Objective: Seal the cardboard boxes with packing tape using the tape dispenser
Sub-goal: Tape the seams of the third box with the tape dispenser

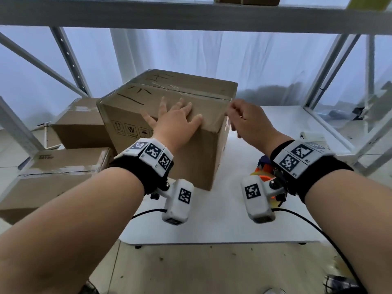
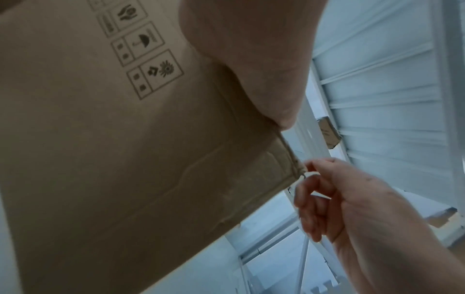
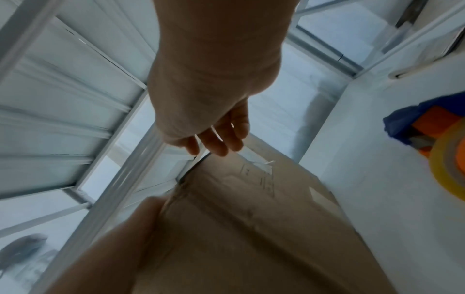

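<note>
A closed cardboard box point(image 1: 191, 90) stands on the white table point(image 1: 286, 124), with clear tape along its top seam. My left hand point(image 1: 176, 117) lies flat on the box's near top edge, fingers spread; the left wrist view shows its palm point(image 2: 251, 49) against the box point(image 2: 125, 159). My right hand point(image 1: 232, 115) is at the box's top right corner. Its thumb and fingers point(image 2: 308, 175) pinch a thin clear tape end there. The tape dispenser point(image 1: 262, 168), orange and blue with a yellowish roll point(image 3: 447, 169), lies on the table under my right wrist, held by neither hand.
Two more cardboard boxes point(image 1: 80, 124) point(image 1: 53, 172) sit stacked to the left. Grey shelf uprights and a beam point(image 1: 191, 15) frame the table overhead and at both sides. Black cables point(image 1: 307, 221) trail from my wrist cameras across the near edge.
</note>
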`<action>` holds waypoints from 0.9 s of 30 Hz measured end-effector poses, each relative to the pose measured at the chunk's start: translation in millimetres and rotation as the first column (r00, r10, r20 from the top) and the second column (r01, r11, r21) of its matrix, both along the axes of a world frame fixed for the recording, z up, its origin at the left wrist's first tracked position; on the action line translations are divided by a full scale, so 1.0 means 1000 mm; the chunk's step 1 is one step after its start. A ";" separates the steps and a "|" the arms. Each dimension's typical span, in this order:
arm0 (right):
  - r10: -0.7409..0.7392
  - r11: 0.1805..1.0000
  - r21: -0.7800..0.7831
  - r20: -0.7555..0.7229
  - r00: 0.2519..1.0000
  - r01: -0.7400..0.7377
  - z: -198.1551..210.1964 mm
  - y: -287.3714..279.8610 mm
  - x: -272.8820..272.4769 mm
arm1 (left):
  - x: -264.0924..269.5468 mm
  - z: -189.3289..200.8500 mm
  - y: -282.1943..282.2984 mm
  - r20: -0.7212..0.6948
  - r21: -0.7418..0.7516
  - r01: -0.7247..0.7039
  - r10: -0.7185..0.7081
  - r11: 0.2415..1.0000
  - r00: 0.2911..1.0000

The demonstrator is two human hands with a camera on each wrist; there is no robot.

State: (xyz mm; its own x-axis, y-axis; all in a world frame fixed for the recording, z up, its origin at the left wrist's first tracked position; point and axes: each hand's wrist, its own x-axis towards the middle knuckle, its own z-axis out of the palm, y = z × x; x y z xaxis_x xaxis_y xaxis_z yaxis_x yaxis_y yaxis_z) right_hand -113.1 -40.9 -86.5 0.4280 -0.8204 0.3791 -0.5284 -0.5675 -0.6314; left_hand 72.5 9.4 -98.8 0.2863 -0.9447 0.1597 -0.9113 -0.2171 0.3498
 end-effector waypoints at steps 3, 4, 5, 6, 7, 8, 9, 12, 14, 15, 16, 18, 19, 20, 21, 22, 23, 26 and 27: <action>-0.097 0.994 -0.046 -0.050 0.994 0.095 -0.002 -0.012 -0.004 | 0.012 0.005 0.008 -0.030 0.050 0.093 -0.092 0.994 0.995; -0.080 0.995 -0.059 -0.066 0.995 0.076 -0.002 -0.016 -0.004 | 0.017 0.007 0.011 -0.029 0.058 0.135 -0.133 0.989 0.991; -0.054 0.995 -0.092 -0.113 0.992 0.044 -0.003 -0.018 -0.005 | 0.023 0.008 0.014 -0.037 0.052 0.182 -0.180 0.982 0.983; -0.037 0.991 -0.133 -0.189 0.981 0.012 -0.003 -0.020 -0.007 | 0.028 0.009 0.017 -0.059 0.035 0.229 -0.227 0.973 0.972; -0.019 0.985 -0.168 -0.260 0.965 -0.025 -0.004 -0.022 -0.010 | 0.032 0.010 0.021 -0.086 0.017 0.267 -0.265 0.963 0.960; 0.003 0.982 -0.177 -0.306 0.952 -0.060 -0.005 -0.023 -0.015 | 0.034 0.010 0.023 -0.108 0.005 0.295 -0.293 0.956 0.950; 0.029 0.982 -0.164 -0.333 0.943 -0.088 -0.006 -0.024 -0.018 | 0.036 0.011 0.023 -0.118 -0.001 0.312 -0.310 0.950 0.943; 0.063 0.980 -0.148 -0.417 0.907 -0.136 -0.004 -0.020 -0.017 | 0.033 0.017 0.019 -0.121 -0.023 0.295 -0.295 0.955 0.948; 0.032 0.968 -0.205 -0.469 0.882 -0.144 -0.002 -0.014 -0.008 | 0.030 0.019 0.018 -0.098 -0.017 0.258 -0.259 0.966 0.961; -0.002 0.959 -0.248 -0.494 0.869 -0.139 0.000 -0.011 -0.002 | 0.027 0.020 0.017 -0.080 0.005 0.260 -0.259 0.965 0.962; -0.044 0.948 -0.292 -0.521 0.853 -0.129 0.002 -0.005 0.006 | 0.026 0.020 0.018 -0.075 0.038 0.273 -0.270 0.961 0.960; -0.150 0.911 -0.399 -0.558 0.816 -0.105 0.003 0.007 0.025 | 0.024 0.024 0.022 -0.085 0.100 0.305 -0.297 0.947 0.951; -0.192 0.892 -0.441 -0.570 0.799 -0.100 0.003 0.013 0.035 | 0.024 0.026 0.026 -0.075 0.138 0.317 -0.310 0.938 0.948; -0.214 0.881 -0.462 -0.572 0.792 -0.096 0.004 0.019 0.044 | 0.025 0.026 0.031 -0.034 0.182 0.325 -0.324 0.928 0.945; -0.214 0.878 -0.468 -0.565 0.797 -0.096 0.005 0.024 0.049 | 0.026 0.025 0.035 0.033 0.219 0.320 -0.335 0.922 0.942; -0.187 0.884 -0.456 -0.545 0.817 -0.101 0.006 0.026 0.052 | 0.029 0.023 0.039 0.096 0.238 0.299 -0.329 0.924 0.939; -0.132 0.899 -0.423 -0.509 0.851 -0.113 0.006 0.027 0.051 | 0.030 0.019 0.043 0.143 0.235 0.272 -0.310 0.933 0.940; 0.064 0.935 -0.305 -0.351 0.934 -0.178 0.000 0.020 0.028 | 0.026 0.011 0.043 0.195 0.148 0.284 -0.310 0.947 0.931; 0.069 0.943 -0.287 -0.327 0.943 -0.168 -0.002 0.018 0.018 | 0.024 0.010 0.041 0.219 0.125 0.307 -0.328 0.944 0.919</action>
